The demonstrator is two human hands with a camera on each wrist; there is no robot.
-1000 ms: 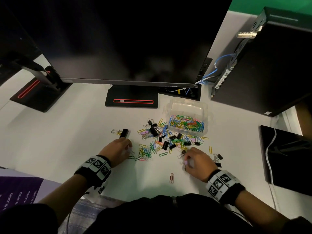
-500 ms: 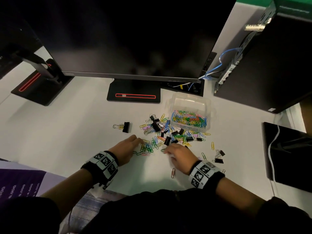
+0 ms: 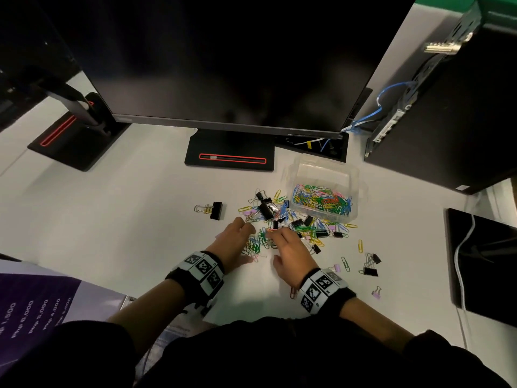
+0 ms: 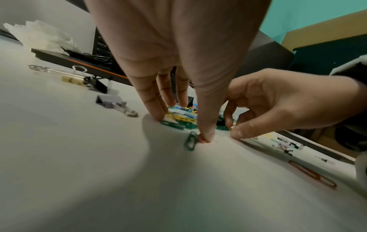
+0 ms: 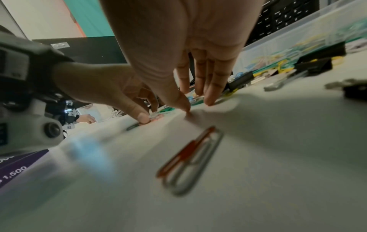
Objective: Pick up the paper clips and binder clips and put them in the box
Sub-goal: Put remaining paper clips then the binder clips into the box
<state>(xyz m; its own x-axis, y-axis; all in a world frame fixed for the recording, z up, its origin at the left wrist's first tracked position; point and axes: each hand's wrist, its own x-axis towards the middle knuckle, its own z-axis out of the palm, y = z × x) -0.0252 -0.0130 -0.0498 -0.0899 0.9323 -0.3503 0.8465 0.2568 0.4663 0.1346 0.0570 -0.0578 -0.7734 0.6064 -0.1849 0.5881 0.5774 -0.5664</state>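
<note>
Coloured paper clips and black binder clips (image 3: 282, 219) lie scattered on the white table in front of a clear plastic box (image 3: 327, 169) that holds many paper clips. My left hand (image 3: 237, 239) and right hand (image 3: 279, 245) stand side by side over the near clump of green and blue clips (image 3: 258, 243). In the left wrist view the left hand's (image 4: 182, 127) fingers are straight, tips on the table, thumb beside a green clip (image 4: 191, 143). The right hand's (image 5: 198, 105) straight fingers and thumb also touch the table around clips. Neither hand grips anything.
A black binder clip (image 3: 215, 210) lies alone at left. A red paper clip (image 3: 293, 293) lies by my right wrist, with more binder clips (image 3: 370, 266) at right. Monitor (image 3: 223, 65) and stand base (image 3: 229, 152) are behind, a computer tower (image 3: 447, 107) at the back right, a purple sheet (image 3: 33, 298) near left.
My right hand has moved left from the pile's right edge to meet the left hand. The left hand has slid right into the near clump.
</note>
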